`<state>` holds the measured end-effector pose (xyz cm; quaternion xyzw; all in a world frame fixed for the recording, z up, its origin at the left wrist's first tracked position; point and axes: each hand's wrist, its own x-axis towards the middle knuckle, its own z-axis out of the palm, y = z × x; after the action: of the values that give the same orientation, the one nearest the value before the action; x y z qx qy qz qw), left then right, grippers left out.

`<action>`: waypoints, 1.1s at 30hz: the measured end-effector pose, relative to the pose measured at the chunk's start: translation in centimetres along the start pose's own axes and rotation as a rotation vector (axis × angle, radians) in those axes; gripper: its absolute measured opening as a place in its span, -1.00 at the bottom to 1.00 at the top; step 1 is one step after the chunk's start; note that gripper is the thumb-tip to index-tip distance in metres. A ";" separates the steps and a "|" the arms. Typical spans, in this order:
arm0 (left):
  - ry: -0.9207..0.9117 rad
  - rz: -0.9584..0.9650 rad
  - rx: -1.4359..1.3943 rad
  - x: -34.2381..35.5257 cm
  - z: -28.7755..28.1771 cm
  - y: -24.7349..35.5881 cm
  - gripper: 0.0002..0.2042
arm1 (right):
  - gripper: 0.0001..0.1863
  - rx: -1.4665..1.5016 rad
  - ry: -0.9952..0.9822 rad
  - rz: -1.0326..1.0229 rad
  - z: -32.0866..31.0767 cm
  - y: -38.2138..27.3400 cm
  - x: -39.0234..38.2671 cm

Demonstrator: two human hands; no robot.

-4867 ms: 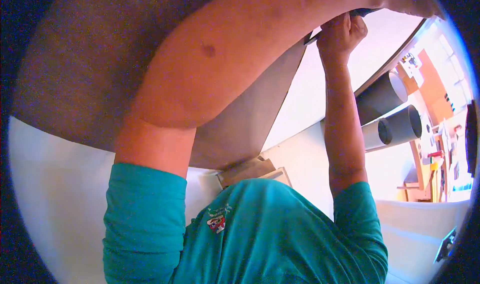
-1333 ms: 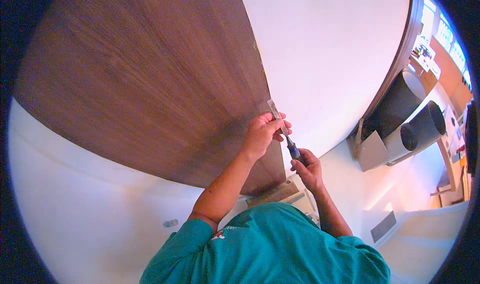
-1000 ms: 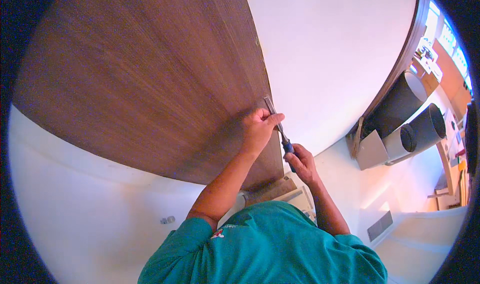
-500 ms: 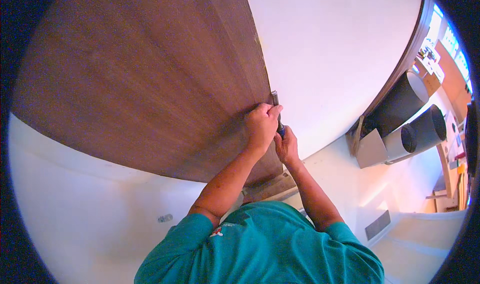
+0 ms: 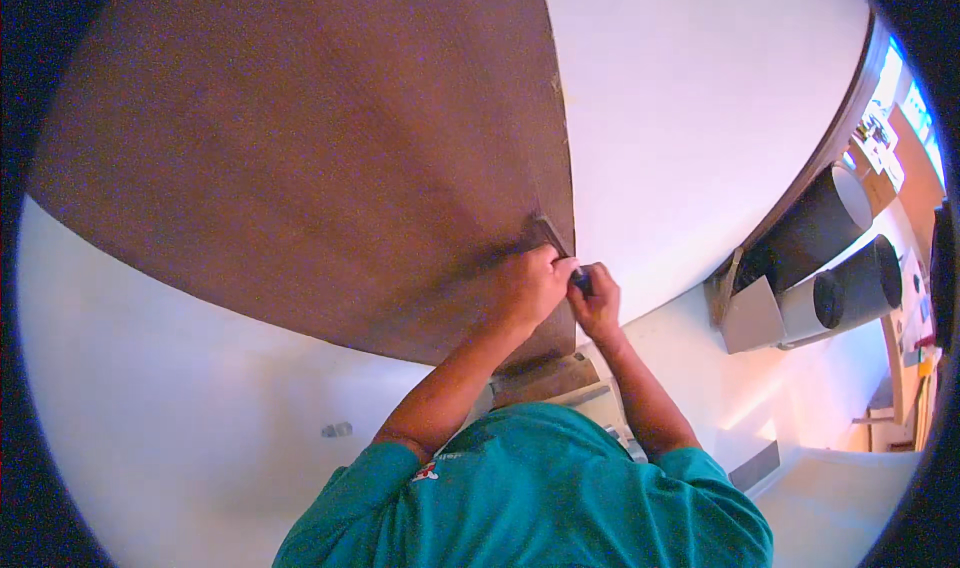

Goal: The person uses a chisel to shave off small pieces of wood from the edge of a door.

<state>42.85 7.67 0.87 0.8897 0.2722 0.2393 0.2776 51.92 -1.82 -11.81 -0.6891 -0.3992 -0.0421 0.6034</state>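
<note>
Both hands are on a chisel [image 5: 553,238] with a grey metal blade and a dark handle. My left hand [image 5: 537,286] pinches the lower part of the blade, its fingers closed. My right hand [image 5: 597,303] is wrapped round the handle. The blade tip lies at the face of a dark brown wood-grain panel [image 5: 330,158], a little left of its right edge. Whether the tip touches the panel I cannot tell. Pale chipped marks show along that edge, and a large white surface [image 5: 690,118] lies beyond it.
A brown wooden block [image 5: 545,380] sits at the panel's near corner, in front of my body. On the right are large dark cylinders [image 5: 815,223] and a pale board [image 5: 752,318]. A grey floor vent [image 5: 754,465] and a small greyish object [image 5: 337,430] lie on the pale floor.
The chisel has swung from the panel's edge to the left, onto its face, and now slants more. Both hands have come nearer to my body, and the view has shifted slightly.
</note>
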 end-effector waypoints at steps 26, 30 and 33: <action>0.109 0.025 0.381 4.0 -0.5 5.8 -0.62 | -0.86 -0.128 -0.098 0.187 -0.9 1.9 7.9; 0.090 0.001 0.416 4.2 -0.6 6.0 -0.64 | -0.83 -0.049 -0.064 0.171 -0.2 1.9 7.5; 0.137 0.205 0.408 3.9 -3.0 5.0 -0.75 | -0.77 -0.028 -0.112 0.173 0.7 2.3 7.1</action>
<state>45.74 7.65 7.26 0.9320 0.2415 0.2662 0.0474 57.84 2.43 -10.05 -0.7307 -0.3704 0.0431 0.5719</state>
